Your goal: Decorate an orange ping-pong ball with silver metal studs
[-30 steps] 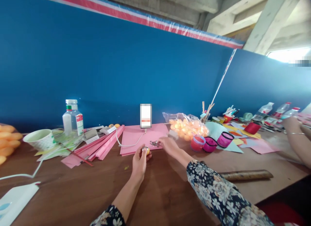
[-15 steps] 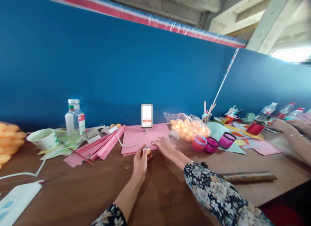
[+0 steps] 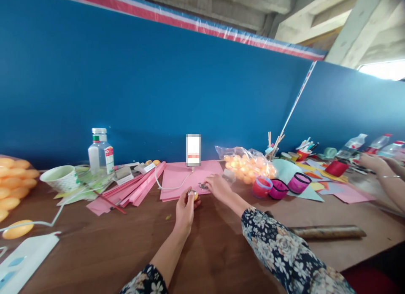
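My left hand [image 3: 185, 209] is closed around a small orange ball [image 3: 193, 195] with a silvery bit on top, held just above the brown table [image 3: 95, 252]. My right hand [image 3: 218, 187] rests palm down on the edge of a pink paper stack [image 3: 183, 178], its fingertips pinched at a little heap of tiny metal pieces [image 3: 202, 186]. A phone [image 3: 193, 149] stands against the blue wall behind the paper, with a white cable running from it.
A bag of orange balls [image 3: 249, 164] and coloured paper rings [image 3: 278, 187] lie to the right. A water bottle [image 3: 100, 152], paper cup [image 3: 61, 178] and pink strips [image 3: 126, 190] sit left. A wooden stick [image 3: 329, 231] lies right. Another person's hands [image 3: 376, 165] work at far right.
My right hand has crept slightly left over the metal pieces. The view has shifted a little rightward and an orange ball half has come into sight at the far left. My left hand stays put.
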Available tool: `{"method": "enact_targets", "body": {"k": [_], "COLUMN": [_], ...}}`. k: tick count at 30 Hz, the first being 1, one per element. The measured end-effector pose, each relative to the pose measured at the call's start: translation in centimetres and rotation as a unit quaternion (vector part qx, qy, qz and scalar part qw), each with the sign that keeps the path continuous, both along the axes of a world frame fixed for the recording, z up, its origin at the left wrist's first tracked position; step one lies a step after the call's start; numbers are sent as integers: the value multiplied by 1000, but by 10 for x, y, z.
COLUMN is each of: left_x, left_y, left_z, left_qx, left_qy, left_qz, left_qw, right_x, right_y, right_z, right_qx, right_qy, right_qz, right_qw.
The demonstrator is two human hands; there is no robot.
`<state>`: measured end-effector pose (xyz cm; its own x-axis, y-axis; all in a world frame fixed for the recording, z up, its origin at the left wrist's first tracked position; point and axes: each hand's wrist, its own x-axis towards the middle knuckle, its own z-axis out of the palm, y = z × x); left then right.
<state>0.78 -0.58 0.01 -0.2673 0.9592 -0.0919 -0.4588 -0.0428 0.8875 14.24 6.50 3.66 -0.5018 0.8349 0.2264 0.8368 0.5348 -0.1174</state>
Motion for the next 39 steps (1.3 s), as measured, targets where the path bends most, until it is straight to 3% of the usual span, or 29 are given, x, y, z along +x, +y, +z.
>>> {"method": "enact_targets", "body": {"k": [18,26,39], "left_x": [0,0,0], "left_y": [2,2,2], "left_z": [-3,-2,-3], "left_qx": [-5,-6,-6], "left_qy": [17,20,7], "left_qz": [4,1,-2], "left_qw": [1000,1000,1000], "right_x": [-16,-11,-25], "right_y": [7,13,23], "right_z": [-18,-13,-11], "right_qx": [7,25,18], "right_qy": [1,17,-7], "right_qz": [-42,-70,-53], "right_qw": [999,997,998]}}
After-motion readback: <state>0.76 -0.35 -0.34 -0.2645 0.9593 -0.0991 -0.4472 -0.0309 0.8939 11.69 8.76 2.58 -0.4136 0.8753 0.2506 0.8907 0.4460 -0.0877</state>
